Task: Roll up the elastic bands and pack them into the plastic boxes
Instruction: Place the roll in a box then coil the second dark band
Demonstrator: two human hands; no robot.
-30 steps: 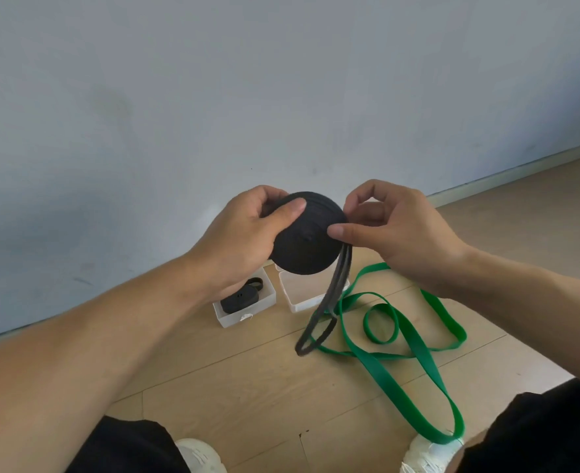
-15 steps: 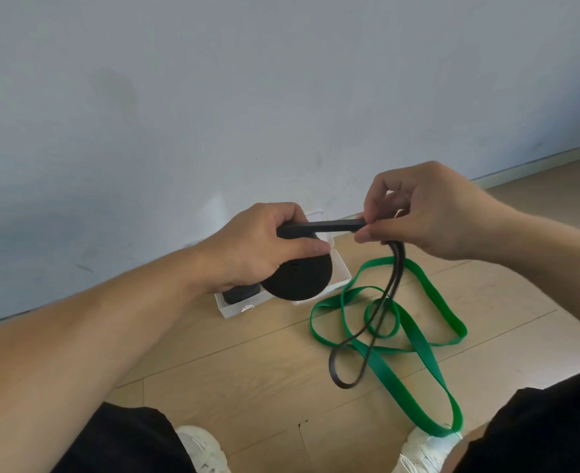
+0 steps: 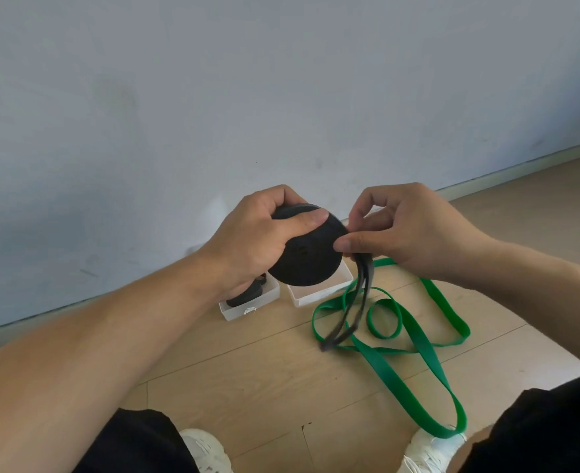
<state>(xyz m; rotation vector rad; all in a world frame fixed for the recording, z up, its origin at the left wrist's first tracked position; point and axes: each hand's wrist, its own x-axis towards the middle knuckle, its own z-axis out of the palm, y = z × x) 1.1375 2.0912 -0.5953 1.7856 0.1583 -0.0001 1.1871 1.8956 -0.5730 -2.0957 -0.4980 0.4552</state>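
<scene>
Black roll [image 3: 307,249] is back face-on above the empty box [image 3: 319,291], another wrap laid since half a second ago. Left hand [image 3: 257,240] clamps the roll; right hand [image 3: 408,230] pinches the shorter, blurred tail [image 3: 350,308]. Green band [image 3: 418,339] lies unrolled on the floor beside the box. Left box [image 3: 247,307] is partly hidden.

The right hand [image 3: 414,233] dropped beside the black roll [image 3: 309,254], whose flat face turned up; the loose tail [image 3: 350,308] shortened.

Boxes [image 3: 319,295] left of band [image 3: 418,339]
</scene>
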